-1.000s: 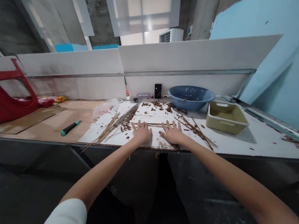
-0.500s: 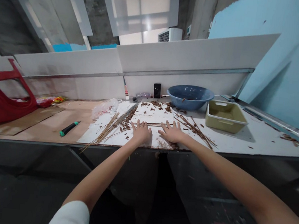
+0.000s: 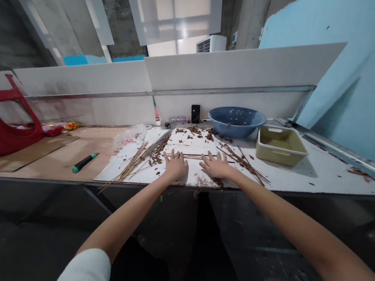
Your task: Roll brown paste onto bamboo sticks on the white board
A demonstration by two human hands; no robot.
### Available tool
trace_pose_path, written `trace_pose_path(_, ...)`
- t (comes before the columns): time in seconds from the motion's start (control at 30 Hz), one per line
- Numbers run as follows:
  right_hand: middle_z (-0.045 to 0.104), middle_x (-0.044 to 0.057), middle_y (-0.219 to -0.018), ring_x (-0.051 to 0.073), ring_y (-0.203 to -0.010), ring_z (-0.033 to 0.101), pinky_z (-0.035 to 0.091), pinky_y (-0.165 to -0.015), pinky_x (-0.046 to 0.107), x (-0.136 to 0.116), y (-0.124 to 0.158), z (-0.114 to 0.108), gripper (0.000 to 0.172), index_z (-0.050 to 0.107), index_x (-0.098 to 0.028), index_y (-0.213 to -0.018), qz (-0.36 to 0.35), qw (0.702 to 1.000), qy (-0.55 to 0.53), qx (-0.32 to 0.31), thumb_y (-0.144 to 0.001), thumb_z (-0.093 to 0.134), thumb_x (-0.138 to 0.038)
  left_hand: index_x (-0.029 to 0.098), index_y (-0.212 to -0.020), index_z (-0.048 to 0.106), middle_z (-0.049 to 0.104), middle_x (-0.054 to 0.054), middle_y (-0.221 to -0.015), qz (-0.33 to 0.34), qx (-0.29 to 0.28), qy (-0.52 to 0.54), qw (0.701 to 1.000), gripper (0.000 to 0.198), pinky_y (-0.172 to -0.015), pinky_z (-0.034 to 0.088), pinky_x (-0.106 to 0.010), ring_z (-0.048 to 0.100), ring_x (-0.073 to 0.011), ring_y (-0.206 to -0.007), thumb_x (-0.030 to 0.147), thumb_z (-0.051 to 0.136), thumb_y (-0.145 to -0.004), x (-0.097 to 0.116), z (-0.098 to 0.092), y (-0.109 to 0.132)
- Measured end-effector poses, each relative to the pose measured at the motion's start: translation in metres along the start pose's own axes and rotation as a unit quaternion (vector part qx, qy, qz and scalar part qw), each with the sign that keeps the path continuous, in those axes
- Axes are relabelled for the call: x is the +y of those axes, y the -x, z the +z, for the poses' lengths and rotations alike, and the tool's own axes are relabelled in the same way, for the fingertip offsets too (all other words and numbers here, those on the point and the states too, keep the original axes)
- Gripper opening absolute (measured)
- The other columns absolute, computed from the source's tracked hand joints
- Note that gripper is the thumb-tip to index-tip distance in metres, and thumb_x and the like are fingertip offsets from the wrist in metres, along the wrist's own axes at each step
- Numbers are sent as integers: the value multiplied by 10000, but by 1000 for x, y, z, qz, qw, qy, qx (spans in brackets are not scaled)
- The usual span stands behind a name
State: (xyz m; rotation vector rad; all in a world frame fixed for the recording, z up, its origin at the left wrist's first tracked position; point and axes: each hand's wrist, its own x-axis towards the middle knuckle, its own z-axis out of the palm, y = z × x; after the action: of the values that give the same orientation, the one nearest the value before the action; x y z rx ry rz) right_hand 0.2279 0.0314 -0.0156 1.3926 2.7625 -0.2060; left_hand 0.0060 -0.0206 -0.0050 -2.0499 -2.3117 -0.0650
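My left hand [image 3: 176, 166] lies palm down on the white board with its fingers spread. My right hand [image 3: 216, 166] is flat beside it, fingers apart too. Under the fingertips of both hands runs a thin brown stick [image 3: 194, 157], lying crosswise; the fingers press on it without wrapping round it. Brown crumbs of a clay-like material [image 3: 203, 178] are smeared on the board near my right palm. Left of my left hand is a bundle of thin sticks [image 3: 135, 159]. More sticks, coated brown [image 3: 247, 164], lie to the right of my right hand.
Behind the hands are scattered brown bits [image 3: 193, 131], a phone [image 3: 195, 113] propped upright, a blue basin [image 3: 236, 121] and an olive-green tub [image 3: 280, 152]. Farther left lie a plastic bag [image 3: 131, 135], a black-and-green tool [image 3: 83, 163] and a red stool [image 3: 34, 129]. A low white partition [image 3: 235, 65] closes the back.
Both hands stay spread on the stick with barely any movement. The whole view has shifted slightly, so things appear a little farther left.
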Motion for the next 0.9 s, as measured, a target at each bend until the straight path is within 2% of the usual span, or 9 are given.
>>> trace_pose_path(0.07,152,59,-1923,530,-1735,86,-26,-1270,910,0,-8,-7,672,399,-434,-1764,16,1000,5,-13,-1128,376,-650,154,-1774,398,374,-135,-1844,-5,-5,3,1000,716,-1380,-49,-770,121,-404,-1766,408,269,-1117,0,-4,-8)
trace_pose_path(0.13,157,99,-1919,550,-1724,115,-27,-1256,921,1,-19,-17,743,340,-409,-1791,61,998,-9,-20,-1115,341,-720,173,-1770,410,393,-125,-1838,-13,-8,12,1000,704,-1377,-23,-785,141,-405,-1762,397,258,-1119,2,-10,-18)
trace_pose_path(0.23,145,140,-1915,560,-1717,122,-50,-1253,914,-1,-30,-23,860,268,-352,-1819,122,992,-44,-2,-1091,229,-809,188,-1770,414,389,-116,-1840,-22,-1,22,1000,698,-1375,11,-796,148,-406,-1761,383,255,-1118,7,-13,-27)
trace_pose_path(0.4,56,126,-1924,538,-1736,-14,-87,-1308,826,-9,-8,-2,954,163,-290,-1840,134,989,-51,22,-1064,179,-844,147,-1775,399,387,-138,-1835,-4,27,8,1000,718,-1388,-35,-759,116,-399,-1767,421,242,-1131,4,3,-10)
trace_pose_path(0.53,72,133,-1923,554,-1730,-52,-96,-1306,822,-14,8,9,945,208,-293,-1834,148,988,-46,24,-1065,202,-842,137,-1769,410,396,-139,-1832,6,23,-3,1000,719,-1381,-43,-773,113,-415,-1765,431,250,-1132,-3,9,-2)
trace_pose_path(0.63,137,161,-1912,550,-1732,-37,-137,-1299,823,-16,-2,0,949,248,-249,-1828,129,990,-12,53,-1071,282,-820,140,-1771,403,374,-136,-1843,12,6,-1,1000,720,-1384,-20,-771,112,-403,-1767,434,242,-1133,-5,1,-14)
trace_pose_path(0.7,203,159,-1900,541,-1734,32,-137,-1303,821,-17,-14,-9,947,273,-278,-1823,90,994,0,58,-1057,368,-827,144,-1775,392,349,-130,-1855,17,-1,9,1000,719,-1382,1,-778,111,-395,-1769,428,221,-1136,-6,-5,-24)
trace_pose_path(0.8,248,139,-1892,533,-1720,162,-76,-1309,842,-16,-26,-19,902,314,-362,-1806,56,998,-9,39,-1044,460,-821,150,-1781,378,311,-117,-1869,13,-1,20,1000,715,-1375,19,-792,104,-390,-1770,402,186,-1139,-6,-7,-32)
trace_pose_path(0.9,210,127,-1905,535,-1715,182,-16,-1296,872,-12,-24,-13,832,369,-398,-1782,53,998,-9,32,-1056,468,-791,156,-1786,372,326,-120,-1862,15,15,15,1000,716,-1379,17,-784,111,-390,-1769,409,198,-1139,-7,0,-25)
